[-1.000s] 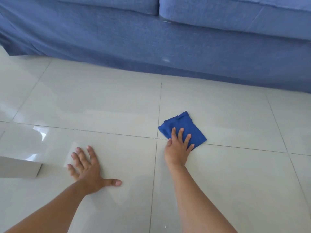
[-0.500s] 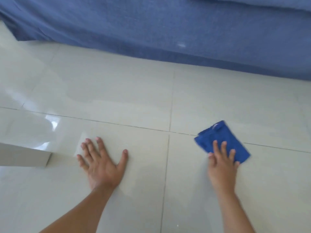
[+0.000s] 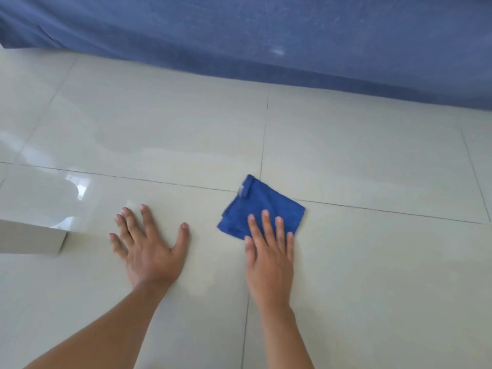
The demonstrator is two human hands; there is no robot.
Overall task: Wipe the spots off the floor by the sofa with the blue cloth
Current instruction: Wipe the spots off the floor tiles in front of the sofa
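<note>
A folded blue cloth (image 3: 259,205) lies flat on the pale tiled floor (image 3: 372,262), near where two grout lines cross. My right hand (image 3: 270,251) presses on its near edge with flat fingers, the palm resting on the tile behind it. My left hand (image 3: 149,249) is spread flat on the floor to the left of the cloth, holding nothing. The blue sofa (image 3: 266,35) fills the top of the view, its fabric skirt reaching the floor. I cannot make out any spots on the tiles.
A pale box-like corner (image 3: 32,239) sits on the floor at the left edge, just left of my left hand. Glare from a window shines on the tile (image 3: 72,190) beyond it. A small white mark (image 3: 278,51) shows on the sofa fabric.
My right hand has slid the cloth back to the left, close to the vertical grout line. The left hand stays planted on the floor. The view has shifted slightly.
</note>
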